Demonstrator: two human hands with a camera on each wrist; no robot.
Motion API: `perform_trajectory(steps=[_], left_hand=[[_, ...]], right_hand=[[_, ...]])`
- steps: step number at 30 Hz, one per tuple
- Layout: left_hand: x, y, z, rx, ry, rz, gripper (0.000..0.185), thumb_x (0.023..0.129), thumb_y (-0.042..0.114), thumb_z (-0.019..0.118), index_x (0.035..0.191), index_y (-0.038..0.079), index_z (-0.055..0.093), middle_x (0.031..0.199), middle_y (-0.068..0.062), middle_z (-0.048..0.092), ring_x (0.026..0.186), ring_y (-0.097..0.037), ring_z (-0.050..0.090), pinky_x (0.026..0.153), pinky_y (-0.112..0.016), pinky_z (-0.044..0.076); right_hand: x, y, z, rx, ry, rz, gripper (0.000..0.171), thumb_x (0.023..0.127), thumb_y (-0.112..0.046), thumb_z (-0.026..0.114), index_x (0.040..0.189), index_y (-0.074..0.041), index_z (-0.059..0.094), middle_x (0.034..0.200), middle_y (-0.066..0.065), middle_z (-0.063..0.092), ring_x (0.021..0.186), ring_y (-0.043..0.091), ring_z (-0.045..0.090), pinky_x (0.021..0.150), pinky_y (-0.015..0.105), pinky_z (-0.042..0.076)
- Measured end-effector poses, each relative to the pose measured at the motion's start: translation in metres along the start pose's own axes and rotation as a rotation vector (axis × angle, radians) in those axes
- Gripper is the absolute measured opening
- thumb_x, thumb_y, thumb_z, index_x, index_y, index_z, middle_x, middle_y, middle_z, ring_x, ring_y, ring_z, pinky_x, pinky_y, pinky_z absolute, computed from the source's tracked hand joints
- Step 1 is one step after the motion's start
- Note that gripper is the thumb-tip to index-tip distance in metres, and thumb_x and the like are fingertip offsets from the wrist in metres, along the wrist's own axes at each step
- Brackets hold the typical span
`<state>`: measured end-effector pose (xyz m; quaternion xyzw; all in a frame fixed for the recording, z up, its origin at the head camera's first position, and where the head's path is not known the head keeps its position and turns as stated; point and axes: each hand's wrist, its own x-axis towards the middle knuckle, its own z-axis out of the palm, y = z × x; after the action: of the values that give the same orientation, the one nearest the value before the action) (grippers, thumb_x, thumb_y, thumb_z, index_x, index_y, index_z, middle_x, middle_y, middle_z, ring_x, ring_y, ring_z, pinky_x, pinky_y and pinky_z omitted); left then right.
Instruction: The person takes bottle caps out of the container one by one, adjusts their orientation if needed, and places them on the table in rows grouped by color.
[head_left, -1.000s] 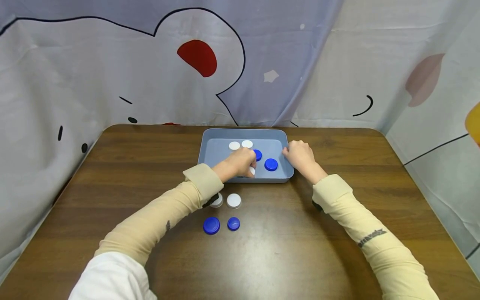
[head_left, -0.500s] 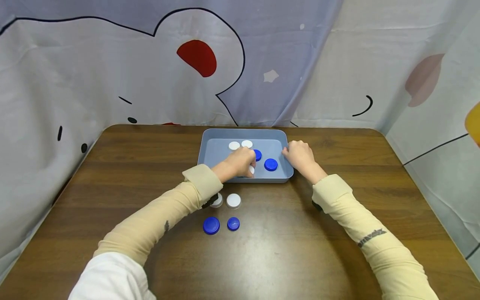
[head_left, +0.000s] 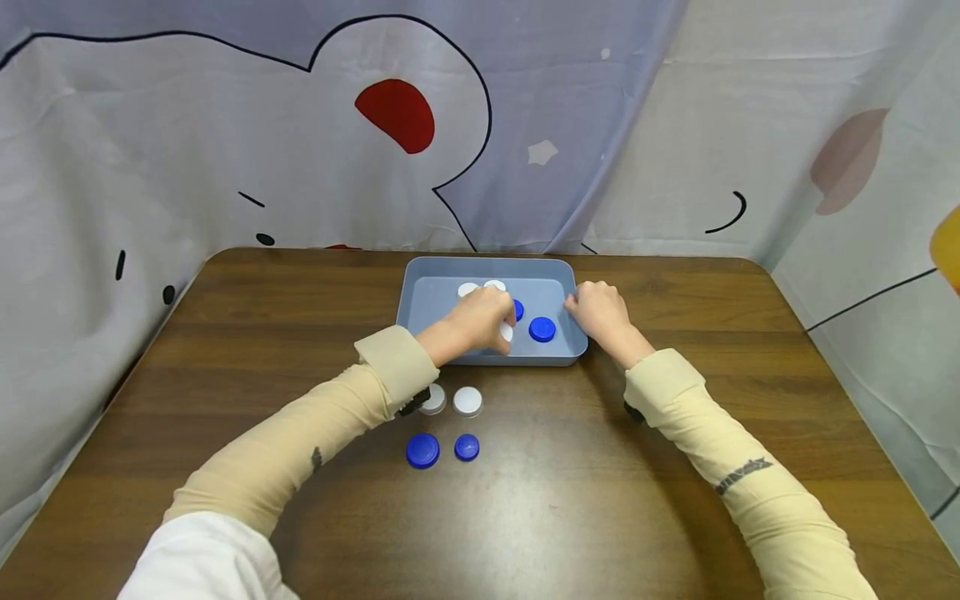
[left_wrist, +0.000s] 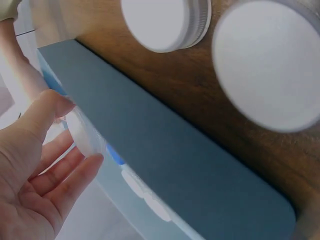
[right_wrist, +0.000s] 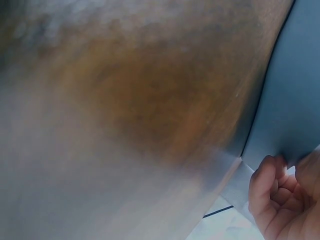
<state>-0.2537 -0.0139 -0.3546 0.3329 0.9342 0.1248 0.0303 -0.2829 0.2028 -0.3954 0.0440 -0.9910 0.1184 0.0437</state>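
Between the thumb and fingers of my left hand point(head_left: 478, 320) is a white plastic cap point(left_wrist: 86, 134), held over the front part of a shallow blue-grey tray point(head_left: 420, 321). My right hand point(head_left: 602, 315) grips the tray's right rim, its fingers curled at the wall in the right wrist view. Inside the tray lie a blue cap point(head_left: 542, 329), another blue cap point(head_left: 518, 310) partly behind my left fingers, and two white caps, one of them point(head_left: 468, 289) at the back.
In front of the tray, a white cap point(head_left: 468, 402) sits beside another white cap point(head_left: 433, 399) partly covered by my left wrist. Nearer are a large blue cap point(head_left: 423, 451) and a smaller blue cap point(head_left: 467, 447). A printed curtain point(head_left: 300, 150) hangs behind the wooden table point(head_left: 570, 500).
My left hand has risen slightly with the white cap pinched in it, now overlapping the back white caps. The right hand, tray and other caps have stayed where they were.
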Motion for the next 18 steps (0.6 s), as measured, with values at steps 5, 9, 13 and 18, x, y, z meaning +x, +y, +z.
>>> perform_trajectory(steps=[5, 9, 13, 18], left_hand=[[-0.005, 0.003, -0.008, -0.003, 0.018, 0.003, 0.018, 0.063, 0.014, 0.079, 0.079, 0.008, 0.074, 0.084, -0.006, 0.069, 0.075, -0.018, 0.058, 0.066, -0.033, 0.053], [-0.008, 0.006, -0.013, 0.004, 0.033, 0.013, 0.020, 0.064, 0.015, 0.078, 0.083, 0.009, 0.075, 0.088, -0.006, 0.071, 0.082, -0.021, 0.063, 0.069, -0.034, 0.054], [-0.012, 0.010, -0.018, 0.008, 0.035, 0.025, 0.025, 0.065, 0.015, 0.079, 0.089, 0.008, 0.076, 0.094, -0.007, 0.073, 0.089, -0.023, 0.065, 0.073, -0.035, 0.055], [-0.020, 0.017, -0.022, 0.027, 0.032, 0.050, 0.030, 0.066, 0.017, 0.080, 0.094, 0.008, 0.076, 0.098, -0.005, 0.074, 0.094, -0.024, 0.065, 0.076, -0.035, 0.056]], right_hand=[[0.000, 0.000, 0.000, 0.005, 0.000, -0.006, 0.035, 0.090, -0.022, 0.051, 0.059, -0.005, 0.050, 0.075, 0.023, 0.064, 0.072, 0.044, 0.063, 0.064, 0.053, 0.050], [0.000, 0.000, 0.000, 0.004, 0.000, -0.012, 0.036, 0.090, -0.022, 0.050, 0.058, -0.006, 0.048, 0.072, 0.022, 0.062, 0.069, 0.042, 0.061, 0.063, 0.052, 0.049], [0.001, 0.001, 0.001, -0.001, 0.010, -0.016, 0.036, 0.090, -0.022, 0.050, 0.058, -0.006, 0.049, 0.073, 0.022, 0.063, 0.071, 0.043, 0.062, 0.065, 0.053, 0.050], [0.000, 0.000, 0.001, -0.004, 0.014, -0.020, 0.035, 0.091, -0.022, 0.051, 0.059, -0.006, 0.050, 0.073, 0.022, 0.063, 0.072, 0.043, 0.062, 0.065, 0.052, 0.050]])
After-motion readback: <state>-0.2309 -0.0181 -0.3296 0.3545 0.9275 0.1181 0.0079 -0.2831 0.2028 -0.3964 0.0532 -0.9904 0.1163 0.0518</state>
